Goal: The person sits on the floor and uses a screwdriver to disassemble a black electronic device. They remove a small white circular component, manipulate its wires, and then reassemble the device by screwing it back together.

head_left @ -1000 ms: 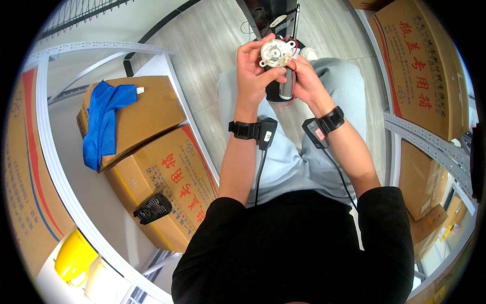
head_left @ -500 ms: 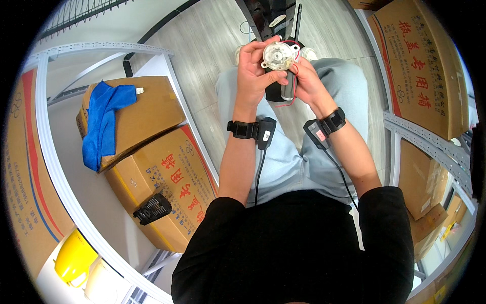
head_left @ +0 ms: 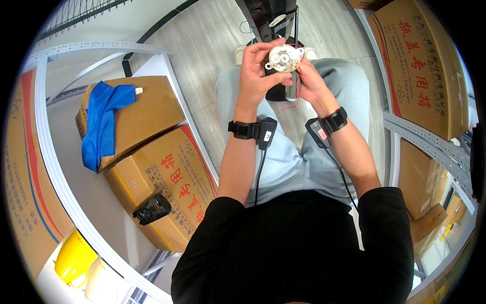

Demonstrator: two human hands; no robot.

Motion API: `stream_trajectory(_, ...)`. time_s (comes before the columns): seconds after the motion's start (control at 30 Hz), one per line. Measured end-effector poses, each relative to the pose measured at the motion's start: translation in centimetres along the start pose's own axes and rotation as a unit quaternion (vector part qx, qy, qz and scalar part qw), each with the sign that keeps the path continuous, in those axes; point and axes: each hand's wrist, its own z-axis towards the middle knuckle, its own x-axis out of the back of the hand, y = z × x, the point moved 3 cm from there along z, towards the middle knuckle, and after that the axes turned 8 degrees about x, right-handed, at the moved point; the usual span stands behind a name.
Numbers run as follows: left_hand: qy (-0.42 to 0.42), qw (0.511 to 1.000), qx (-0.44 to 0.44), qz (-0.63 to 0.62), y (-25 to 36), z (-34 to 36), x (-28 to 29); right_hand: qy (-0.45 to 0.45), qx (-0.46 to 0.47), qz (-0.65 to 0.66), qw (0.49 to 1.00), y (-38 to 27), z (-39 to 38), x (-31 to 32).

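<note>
My left hand [head_left: 254, 76] is closed round the left side of a round clear plastic housing [head_left: 284, 58], its thumb pressing near the lower edge. The housing has small eared tabs at its rim, and a thin red wire [head_left: 289, 108] hangs from it. On the other side, my right hand [head_left: 315, 85] is closed against the housing, with most of its fingers hidden. Beneath the housing shows the grey cylindrical handle of what looks like a screwdriver [head_left: 291, 92], seemingly in my right hand. A thin dark shaft in line with it rises beyond the housing.
A black upright object [head_left: 267, 17] stands on the floor just ahead. At left, a shelf frame [head_left: 178, 96] holds cardboard boxes [head_left: 152, 109], a blue cloth [head_left: 104, 119] and a black plastic part [head_left: 152, 209]. A large carton [head_left: 415, 66] sits on the right shelf.
Both hands have shifted slightly right with the clear housing, which now tilts a little differently. The screwdriver has turned slightly, its handle end moving right and its far end left.
</note>
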Motion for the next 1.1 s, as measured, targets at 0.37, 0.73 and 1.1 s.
stream_trajectory(0.37,0.004,1.0,-0.011,0.024,-0.32,0.14,0.26,0.028,-0.004,0.024,0.999,0.14,0.07,0.15)
stream_trajectory(0.73,0.001,0.999,-0.006,0.035,-0.18,0.13,0.2,0.054,0.005,-0.022,0.998,-0.18,-0.3,-0.56)
stream_trajectory(1.1,0.056,0.998,-0.019,-0.02,0.12,0.06,0.52,0.019,0.003,-0.01,1.0,0.17,-0.07,-0.17)
